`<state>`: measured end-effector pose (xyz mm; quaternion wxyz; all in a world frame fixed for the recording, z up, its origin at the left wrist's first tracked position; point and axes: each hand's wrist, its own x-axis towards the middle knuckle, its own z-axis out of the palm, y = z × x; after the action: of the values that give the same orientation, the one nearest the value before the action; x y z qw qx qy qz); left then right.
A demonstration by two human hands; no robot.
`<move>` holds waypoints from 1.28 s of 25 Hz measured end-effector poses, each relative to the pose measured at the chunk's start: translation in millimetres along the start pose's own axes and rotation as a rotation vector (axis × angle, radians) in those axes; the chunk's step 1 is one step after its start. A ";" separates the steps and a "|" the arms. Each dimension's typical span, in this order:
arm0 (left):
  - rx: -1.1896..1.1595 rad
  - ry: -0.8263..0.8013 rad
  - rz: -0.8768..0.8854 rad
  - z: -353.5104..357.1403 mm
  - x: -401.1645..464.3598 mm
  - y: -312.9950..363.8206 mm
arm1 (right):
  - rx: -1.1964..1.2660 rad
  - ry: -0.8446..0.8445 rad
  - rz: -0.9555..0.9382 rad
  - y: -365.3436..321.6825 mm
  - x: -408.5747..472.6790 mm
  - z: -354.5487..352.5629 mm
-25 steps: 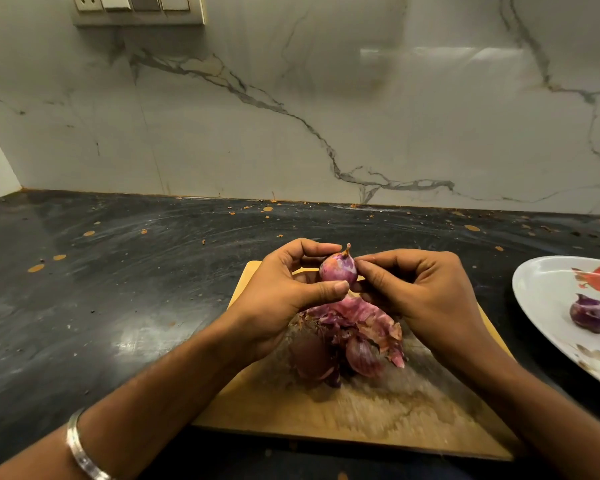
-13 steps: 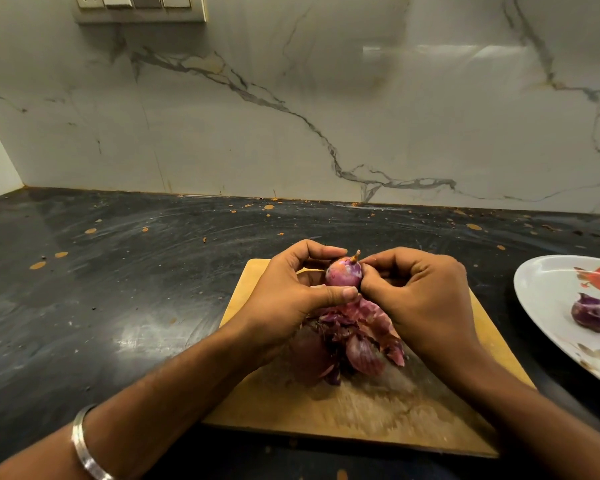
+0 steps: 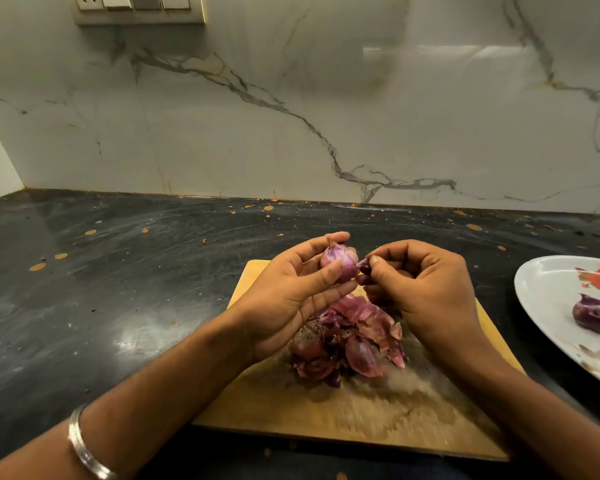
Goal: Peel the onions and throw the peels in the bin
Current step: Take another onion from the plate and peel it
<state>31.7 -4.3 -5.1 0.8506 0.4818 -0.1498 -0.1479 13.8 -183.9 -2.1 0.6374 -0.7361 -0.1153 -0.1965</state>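
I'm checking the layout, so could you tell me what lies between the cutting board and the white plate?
Only bare dark countertop between the cutting board and plate, in the head view.

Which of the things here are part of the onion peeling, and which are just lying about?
Part of the job:
onion, held in the left hand
strip of peel, pinched by the right hand
heap of peels
chopping board
peeled onion on the plate

Just lying about:
switch panel
orange spots on the counter

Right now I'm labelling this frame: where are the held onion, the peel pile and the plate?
held onion (image 3: 338, 264), head view, its bare side.
peel pile (image 3: 354, 337), head view, its middle.
plate (image 3: 548, 289), head view, bare white surface.
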 end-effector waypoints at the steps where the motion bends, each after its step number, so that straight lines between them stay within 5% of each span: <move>1: 0.012 0.012 0.002 0.1 -0.1 -1.1 | -0.001 -0.008 -0.005 0.2 -0.2 0.7; 14: 0.043 0.114 0.032 -2.8 0.7 5.8 | -0.282 -0.121 -0.135 -5.0 -4.7 4.1; 27: 0.078 0.045 0.006 -3.2 0.2 3.6 | 0.000 -0.058 -0.042 -2.7 -0.4 -2.2; 32: 0.005 0.030 0.039 0.2 -0.4 3.2 | -0.137 -0.076 -0.107 -3.0 -1.0 0.2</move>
<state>31.6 -2.7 -2.3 0.8542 0.4831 -0.1471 -0.1235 11.7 -183.2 0.1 0.5693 -0.7777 -0.1648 -0.2097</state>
